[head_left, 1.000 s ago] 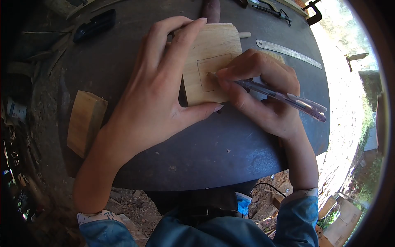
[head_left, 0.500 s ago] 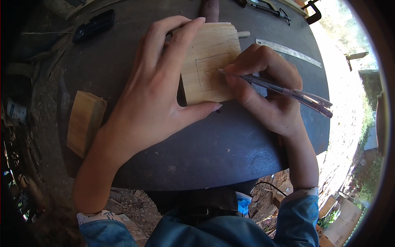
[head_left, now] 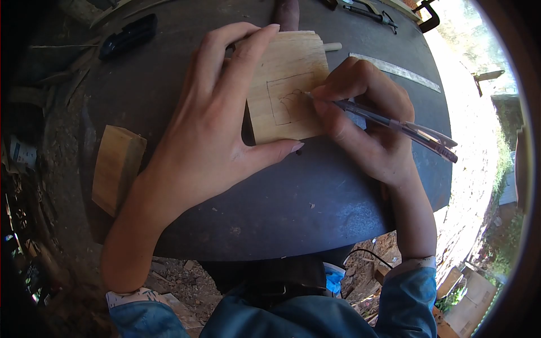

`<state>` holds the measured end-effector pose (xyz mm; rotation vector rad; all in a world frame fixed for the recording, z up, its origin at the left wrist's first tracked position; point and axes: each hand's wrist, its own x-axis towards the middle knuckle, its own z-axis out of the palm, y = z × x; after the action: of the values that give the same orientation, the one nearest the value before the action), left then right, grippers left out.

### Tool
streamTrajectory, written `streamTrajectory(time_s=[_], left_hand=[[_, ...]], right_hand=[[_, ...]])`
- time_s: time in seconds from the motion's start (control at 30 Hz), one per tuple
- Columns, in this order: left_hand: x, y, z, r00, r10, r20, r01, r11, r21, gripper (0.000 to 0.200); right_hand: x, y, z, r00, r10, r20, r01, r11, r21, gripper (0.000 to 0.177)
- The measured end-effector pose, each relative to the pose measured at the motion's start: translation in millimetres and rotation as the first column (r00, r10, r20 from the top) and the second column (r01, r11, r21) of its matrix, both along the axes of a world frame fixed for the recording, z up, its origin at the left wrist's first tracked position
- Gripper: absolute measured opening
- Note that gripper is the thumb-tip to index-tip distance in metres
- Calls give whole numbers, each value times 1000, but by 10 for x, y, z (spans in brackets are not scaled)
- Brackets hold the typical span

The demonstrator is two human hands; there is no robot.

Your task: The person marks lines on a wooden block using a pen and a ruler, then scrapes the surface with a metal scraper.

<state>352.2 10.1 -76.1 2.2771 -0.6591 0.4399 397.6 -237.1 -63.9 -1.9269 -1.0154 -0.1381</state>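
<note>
Wooden board (head_left: 286,59) gripped by left hand (head_left: 207,124) | right hand (head_left: 369,141) pinches pen (head_left: 390,122) | apparently drawing inside outline (head_left: 270,101) | next stroke needs steadiness

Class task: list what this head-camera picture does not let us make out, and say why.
All in the head view:
Whether the drawn outline on the wooden board closes on its right: hidden by the right hand.
Left end of the pale rod: hidden by the board.
Far end of the brown rounded thing: cut off by the top edge.
Ruler markings: too small.
Lettering on the pen: too small, blurred.
</note>
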Motion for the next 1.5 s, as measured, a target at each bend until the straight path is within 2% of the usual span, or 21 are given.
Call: streamTrajectory(time_s=[0.2,0.3,0.5,0.8,1.0,1.27,1.33,1.43,1.5], left_hand=[[-2,-3,-2,1000,3,4,-3,1000,-4,115],[0,-7,-2,1000,2,8,-2,1000,-8,114],[6,-4,-10,1000,6,10,-6,1000,-3,114],[5,0,6,1000,5,-1,-5,1000,13,114],[2,1,24,1000,4,-24,-3,1000,15,115],[8,4,68,993,14,-115,-13,1000,10,113],[19,24,93,989,16,-146,-12,999,31,112],[-1,34,137,972,64,-224,-25,985,171,112],[-32,-24,176,973,99,-209,-60,981,184,108]], right_hand=[[-40,46,-10,999,13,-43,-11,999,53,13],[-20,72,-17,999,51,0,-51,998,47,14],[-41,91,20,1000,24,-1,-24,1000,2,15],[-6,5,-29,999,15,-40,-14,999,37,13],[-40,12,-8,985,-34,-169,59,987,148,12],[18,37,-62,967,-119,-224,181,942,282,14],[39,37,-85,959,-140,-246,213,930,298,14],[38,25,-71,944,-168,-285,250,926,282,14],[6,26,-4,932,-199,-304,284,921,265,13]])
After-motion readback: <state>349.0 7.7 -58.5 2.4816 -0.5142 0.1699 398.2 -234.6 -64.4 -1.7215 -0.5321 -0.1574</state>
